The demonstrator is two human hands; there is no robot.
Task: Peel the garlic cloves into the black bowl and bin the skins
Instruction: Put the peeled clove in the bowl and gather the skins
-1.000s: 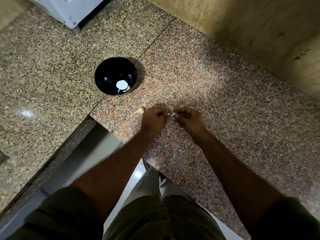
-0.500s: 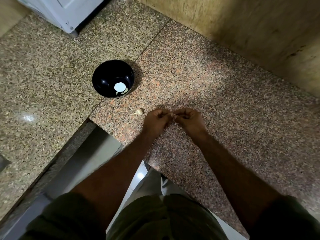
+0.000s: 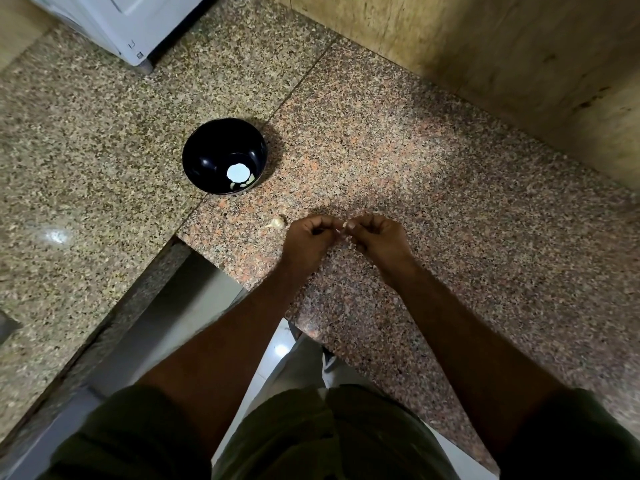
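My left hand (image 3: 310, 239) and my right hand (image 3: 382, 237) meet fingertip to fingertip just above the granite counter (image 3: 433, 202). Between them they pinch a small pale garlic clove (image 3: 343, 225), most of it hidden by the fingers. An unpeeled clove (image 3: 277, 222) lies on the counter just left of my left hand. The black bowl (image 3: 204, 157) stands farther back and to the left, with pale peeled cloves (image 3: 247, 182) at its bottom beside a bright light reflection.
A white appliance (image 3: 121, 22) stands at the back left corner. A worn tan wall (image 3: 502, 57) runs along the far right. The counter's front edge drops to a gap and floor (image 3: 180, 313) below my left arm. No bin is in view.
Both hands stay together at the same spot, fingers working the clove slightly. The view has shifted a little; the bowl and the loose clove have not moved.
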